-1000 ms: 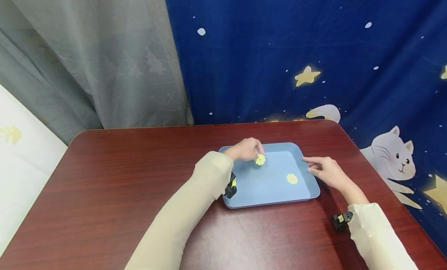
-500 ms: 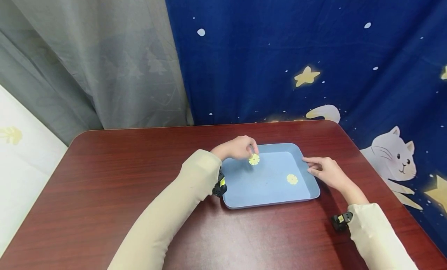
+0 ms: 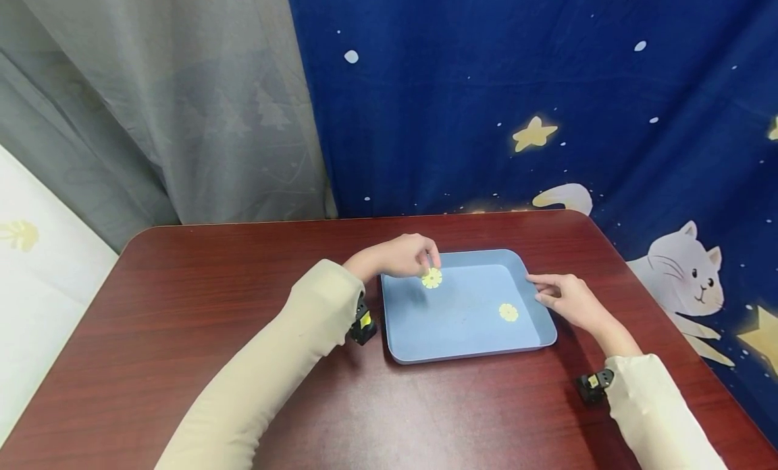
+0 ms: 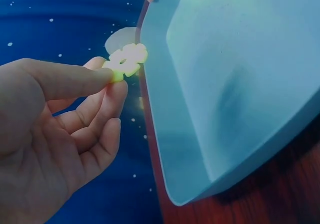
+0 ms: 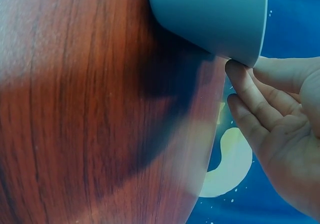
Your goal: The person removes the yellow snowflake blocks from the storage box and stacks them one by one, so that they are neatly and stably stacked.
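Note:
My left hand (image 3: 401, 256) pinches a pale yellow flower-shaped interlocking disc (image 3: 432, 278) between thumb and fingers, over the back left part of a light blue tray (image 3: 464, 321). The left wrist view gives a closer look at this disc (image 4: 131, 58), its rounded petals parted by slots. A second, similar disc (image 3: 508, 312) lies flat on the tray's floor, right of middle. At the tray's right side, my right hand (image 3: 571, 298) grips the rim. In the right wrist view, its fingertips (image 5: 235, 71) meet the tray's outer wall (image 5: 210, 21), and the thumb tip is hidden behind the rim.
The tray rests on a reddish-brown wooden table (image 3: 243, 288), towards its right back. Behind hang a grey curtain (image 3: 170, 105) and a blue curtain (image 3: 425, 105) with stars and a cat. Each wrist wears a small black camera.
My left hand has drawn leftward across the tray with the disc held in its fingers, and its forearm has shifted left too. The right hand, tray and other disc have stayed put.

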`<action>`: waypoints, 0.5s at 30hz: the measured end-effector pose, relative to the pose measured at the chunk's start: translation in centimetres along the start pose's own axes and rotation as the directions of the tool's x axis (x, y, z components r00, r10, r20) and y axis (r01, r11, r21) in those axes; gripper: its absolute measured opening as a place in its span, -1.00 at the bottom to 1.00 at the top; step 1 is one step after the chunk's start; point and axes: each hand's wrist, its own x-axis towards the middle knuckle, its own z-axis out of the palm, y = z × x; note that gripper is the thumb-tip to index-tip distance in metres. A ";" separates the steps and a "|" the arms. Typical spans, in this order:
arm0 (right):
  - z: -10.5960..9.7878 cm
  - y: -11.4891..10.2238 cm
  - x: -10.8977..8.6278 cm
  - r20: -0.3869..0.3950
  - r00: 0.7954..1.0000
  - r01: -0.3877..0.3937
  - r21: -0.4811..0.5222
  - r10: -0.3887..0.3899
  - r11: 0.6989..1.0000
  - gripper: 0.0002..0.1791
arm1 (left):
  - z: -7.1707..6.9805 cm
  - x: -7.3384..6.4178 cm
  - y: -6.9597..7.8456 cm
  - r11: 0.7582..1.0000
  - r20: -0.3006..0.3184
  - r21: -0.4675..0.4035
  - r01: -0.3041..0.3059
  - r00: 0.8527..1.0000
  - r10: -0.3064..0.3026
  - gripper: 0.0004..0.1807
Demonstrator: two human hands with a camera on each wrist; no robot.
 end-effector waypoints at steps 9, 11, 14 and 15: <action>0.0 0.3 0.0 0.002 1.000 0.005 -0.006 -0.005 1.000 -0.56 | -0.9 -2.6 0.0 1.000 0.016 -0.008 -0.011 1.000 0.012 -0.81; 0.1 0.3 0.1 0.001 1.000 0.006 -0.006 -0.006 1.000 -0.56 | -1.1 -3.0 -0.1 1.000 0.018 -0.007 -0.012 1.000 0.012 -0.81; 0.1 0.3 0.0 0.000 1.000 0.007 -0.004 -0.007 1.000 -0.56 | -1.2 -3.7 -0.5 1.000 0.013 0.002 -0.019 1.000 0.019 -0.81; 0.1 0.3 0.0 0.000 1.000 0.007 -0.003 -0.007 1.000 -0.57 | -1.2 -3.9 -0.6 1.000 0.012 0.006 -0.021 1.000 0.021 -0.81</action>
